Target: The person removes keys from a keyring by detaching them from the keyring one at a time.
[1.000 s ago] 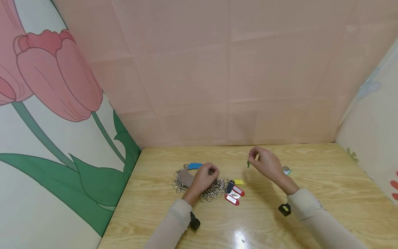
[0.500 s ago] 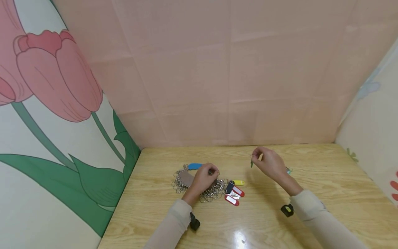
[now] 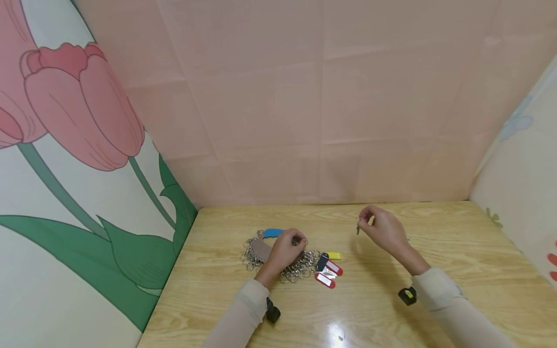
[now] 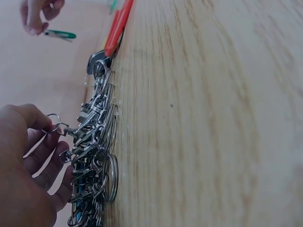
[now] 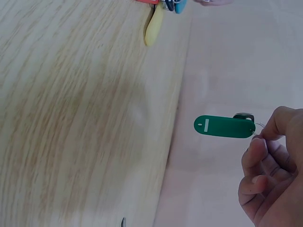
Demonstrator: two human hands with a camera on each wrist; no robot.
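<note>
My left hand (image 3: 285, 249) pinches a small metal split ring (image 4: 55, 118) between thumb and index finger. That ring belongs to a bunch of swivel clasps with rings (image 4: 94, 137), fanned along a curved brown piece (image 3: 260, 249) on the table. Farther right, my right hand (image 3: 385, 229) is raised and pinches the thin ring of a green key tag (image 5: 225, 126). The tag hangs in the air with a small dark metal piece, perhaps a key, behind it. The hand partly hides the ring.
On the wooden table (image 3: 348, 314), a blue tag (image 3: 272, 233) lies at the bunch's far end. Beside its right end are a yellow tag (image 3: 334, 255), a dark tag (image 3: 322, 262) and red tags (image 3: 325, 280). A pink cloth wall (image 3: 322, 121) stands behind.
My right hand has moved a little to the right with the green key tag, now covering most of an item lying behind its wrist. The left hand stays put.
</note>
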